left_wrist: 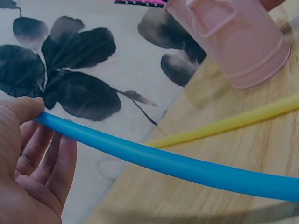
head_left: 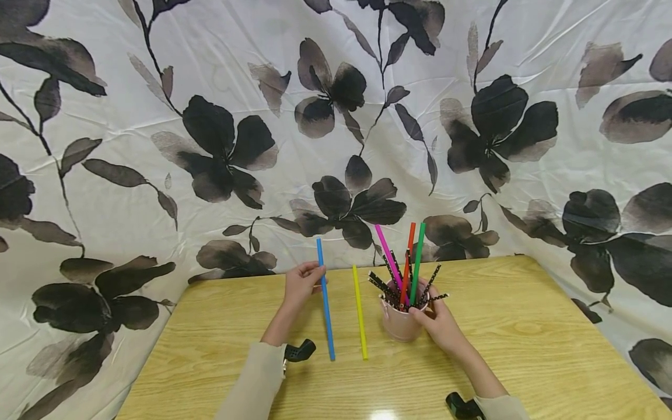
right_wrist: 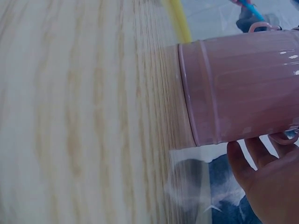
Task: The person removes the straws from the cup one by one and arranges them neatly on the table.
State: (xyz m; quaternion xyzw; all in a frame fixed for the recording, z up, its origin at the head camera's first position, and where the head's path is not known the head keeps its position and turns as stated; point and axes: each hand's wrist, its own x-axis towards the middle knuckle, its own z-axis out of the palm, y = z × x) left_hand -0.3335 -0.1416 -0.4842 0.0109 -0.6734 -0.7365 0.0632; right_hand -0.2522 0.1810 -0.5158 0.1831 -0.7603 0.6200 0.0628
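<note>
My left hand (head_left: 300, 287) pinches a blue straw (head_left: 326, 309) near its upper end, thumb on top in the left wrist view. Beside it a yellow straw (head_left: 360, 318) lies on the table. A small pink bucket (head_left: 401, 326) stands upright to the right, full of straws: a magenta one (head_left: 384, 240), a red one (head_left: 412, 236), a green one (head_left: 419, 248) and several black dotted ones (head_left: 438, 273). My right hand (head_left: 442, 328) grips the bucket at its right side, thumb near the rim. In the right wrist view, its fingertips (right_wrist: 236, 151) meet the bucket's side by a handle.
The wooden table (head_left: 210, 350) reaches back to a white cloth (head_left: 294, 157) printed with dark flowers, which hangs behind and along both sides. Black devices sit at the left wrist (head_left: 300, 351) and right wrist (head_left: 462, 405).
</note>
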